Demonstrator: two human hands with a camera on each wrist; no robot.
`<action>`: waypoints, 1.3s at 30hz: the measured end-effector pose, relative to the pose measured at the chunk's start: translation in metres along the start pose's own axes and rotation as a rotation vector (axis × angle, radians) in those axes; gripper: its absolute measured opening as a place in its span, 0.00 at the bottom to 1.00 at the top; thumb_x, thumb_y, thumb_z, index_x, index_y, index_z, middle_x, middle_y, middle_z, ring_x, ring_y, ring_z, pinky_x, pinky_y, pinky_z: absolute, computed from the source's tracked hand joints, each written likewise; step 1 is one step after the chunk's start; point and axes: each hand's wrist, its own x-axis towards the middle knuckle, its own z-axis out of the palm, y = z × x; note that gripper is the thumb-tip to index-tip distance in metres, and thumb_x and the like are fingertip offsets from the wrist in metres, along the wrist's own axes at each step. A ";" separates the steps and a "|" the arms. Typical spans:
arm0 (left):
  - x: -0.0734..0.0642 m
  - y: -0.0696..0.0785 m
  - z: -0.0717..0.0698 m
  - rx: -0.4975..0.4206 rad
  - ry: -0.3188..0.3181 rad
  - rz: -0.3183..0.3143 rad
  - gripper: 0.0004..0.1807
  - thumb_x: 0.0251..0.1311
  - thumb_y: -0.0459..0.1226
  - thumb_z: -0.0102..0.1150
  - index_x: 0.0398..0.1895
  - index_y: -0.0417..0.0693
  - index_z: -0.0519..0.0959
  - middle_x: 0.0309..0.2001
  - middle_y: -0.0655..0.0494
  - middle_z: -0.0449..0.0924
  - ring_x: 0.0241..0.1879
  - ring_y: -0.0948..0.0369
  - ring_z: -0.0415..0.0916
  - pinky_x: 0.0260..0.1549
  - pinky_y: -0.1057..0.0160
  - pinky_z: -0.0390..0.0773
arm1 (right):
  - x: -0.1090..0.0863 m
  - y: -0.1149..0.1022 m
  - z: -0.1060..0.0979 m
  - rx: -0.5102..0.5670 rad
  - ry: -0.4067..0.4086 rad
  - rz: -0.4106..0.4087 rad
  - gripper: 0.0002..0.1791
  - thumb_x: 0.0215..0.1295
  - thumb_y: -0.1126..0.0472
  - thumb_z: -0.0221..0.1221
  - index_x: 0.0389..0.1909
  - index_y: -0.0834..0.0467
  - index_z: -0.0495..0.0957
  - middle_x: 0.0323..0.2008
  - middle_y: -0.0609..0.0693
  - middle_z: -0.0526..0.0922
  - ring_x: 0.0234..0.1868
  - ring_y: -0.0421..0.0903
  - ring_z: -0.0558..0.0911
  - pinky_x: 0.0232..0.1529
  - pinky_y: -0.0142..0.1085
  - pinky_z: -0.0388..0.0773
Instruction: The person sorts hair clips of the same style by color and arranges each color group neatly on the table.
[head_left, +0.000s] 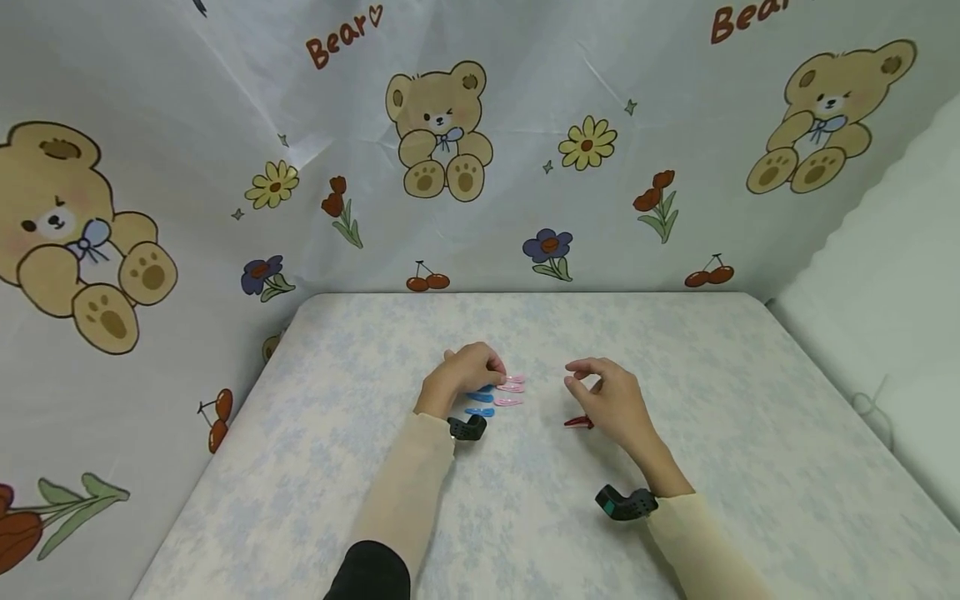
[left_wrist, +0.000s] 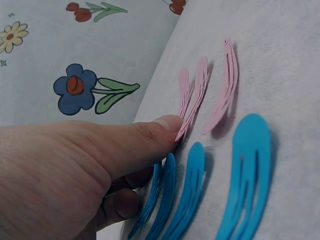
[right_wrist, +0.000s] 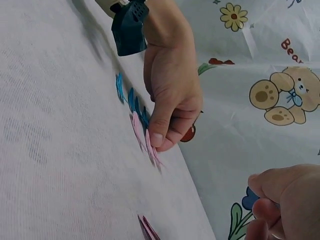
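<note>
Near the centre of the head view, the left hand pinched the end of a pink clip, thumb and fingertip together on it. Two more pink clips lay close by in the upper middle of the left wrist view, the rightmost standing a little apart from the others. Four blue clips formed a row along the lower middle and right of that view, the leftmost partly behind the fingers. Right of centre in the head view, the right hand held nothing, its thumb and fingers apart above the table. Just beside and below it lay dark red clips, partly hidden, so their number could not be told. A black device sat at the left wrist, and another black device at the right. Across the top hung a pale sheet printed with bears and flowers.
</note>
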 end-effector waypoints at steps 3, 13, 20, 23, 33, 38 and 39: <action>-0.001 -0.001 -0.002 0.002 -0.009 -0.005 0.06 0.66 0.47 0.64 0.30 0.64 0.86 0.29 0.68 0.83 0.33 0.62 0.77 0.71 0.31 0.45 | -0.002 0.009 -0.006 -0.002 -0.028 -0.011 0.14 0.68 0.54 0.64 0.52 0.54 0.84 0.44 0.51 0.84 0.25 0.43 0.76 0.22 0.34 0.72; -0.001 0.000 -0.002 -0.002 0.004 0.000 0.07 0.66 0.48 0.64 0.29 0.66 0.86 0.29 0.69 0.83 0.34 0.62 0.77 0.72 0.30 0.41 | -0.005 0.037 -0.028 0.002 -0.207 -0.080 0.14 0.67 0.54 0.65 0.51 0.53 0.84 0.45 0.49 0.83 0.28 0.42 0.75 0.27 0.33 0.73; -0.001 -0.001 -0.002 -0.002 -0.011 -0.013 0.07 0.66 0.48 0.64 0.30 0.66 0.86 0.28 0.69 0.83 0.33 0.62 0.77 0.72 0.31 0.43 | -0.009 0.052 -0.028 0.054 -0.332 -0.094 0.10 0.65 0.58 0.67 0.47 0.53 0.85 0.41 0.47 0.82 0.29 0.41 0.74 0.28 0.31 0.72; -0.001 -0.001 -0.001 -0.003 -0.014 -0.014 0.07 0.66 0.48 0.64 0.30 0.66 0.86 0.28 0.69 0.83 0.33 0.63 0.77 0.72 0.31 0.43 | -0.011 0.056 -0.025 0.094 -0.380 -0.128 0.11 0.64 0.59 0.68 0.46 0.53 0.85 0.41 0.47 0.83 0.29 0.40 0.74 0.29 0.30 0.73; -0.003 0.001 -0.003 0.004 -0.008 -0.012 0.06 0.66 0.47 0.64 0.30 0.65 0.86 0.28 0.69 0.84 0.33 0.63 0.77 0.71 0.30 0.42 | -0.011 0.066 -0.013 0.084 -0.411 -0.166 0.11 0.64 0.59 0.68 0.47 0.52 0.85 0.38 0.43 0.82 0.28 0.36 0.72 0.30 0.30 0.73; -0.003 0.001 -0.002 0.003 -0.010 -0.011 0.06 0.66 0.47 0.64 0.30 0.64 0.86 0.28 0.69 0.84 0.33 0.63 0.77 0.72 0.30 0.42 | -0.011 0.066 -0.012 0.088 -0.414 -0.167 0.09 0.64 0.60 0.68 0.44 0.51 0.86 0.36 0.42 0.81 0.28 0.36 0.71 0.30 0.29 0.71; -0.003 0.001 -0.002 0.003 -0.009 -0.011 0.06 0.66 0.47 0.64 0.30 0.64 0.86 0.28 0.69 0.84 0.33 0.63 0.77 0.71 0.29 0.42 | -0.012 0.065 -0.012 0.086 -0.415 -0.164 0.08 0.64 0.61 0.67 0.44 0.51 0.86 0.35 0.42 0.81 0.29 0.37 0.71 0.30 0.29 0.71</action>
